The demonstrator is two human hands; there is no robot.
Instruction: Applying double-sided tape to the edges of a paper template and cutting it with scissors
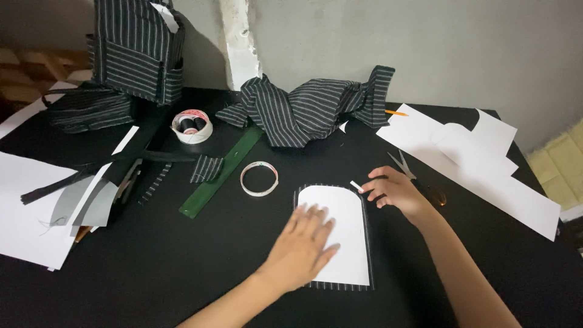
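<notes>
A white paper pattern [346, 218] with a rounded top lies on a piece of dark striped fabric [367, 243] on the black table [182, 267]. My left hand [303, 246] presses flat on the pattern's lower left part, fingers spread. My right hand [395, 191] holds a small white chalk stick [356, 186] by the pattern's upper right corner, its tip near the fabric edge.
Scissors [404, 167] lie just behind my right hand. White paper sheets [486, 164] lie at the right and others [24, 212] at the left. A tape ring [259, 178], a green ruler [221, 173], a thread tub [192, 126] and bunched striped fabric [310, 109] sit farther back.
</notes>
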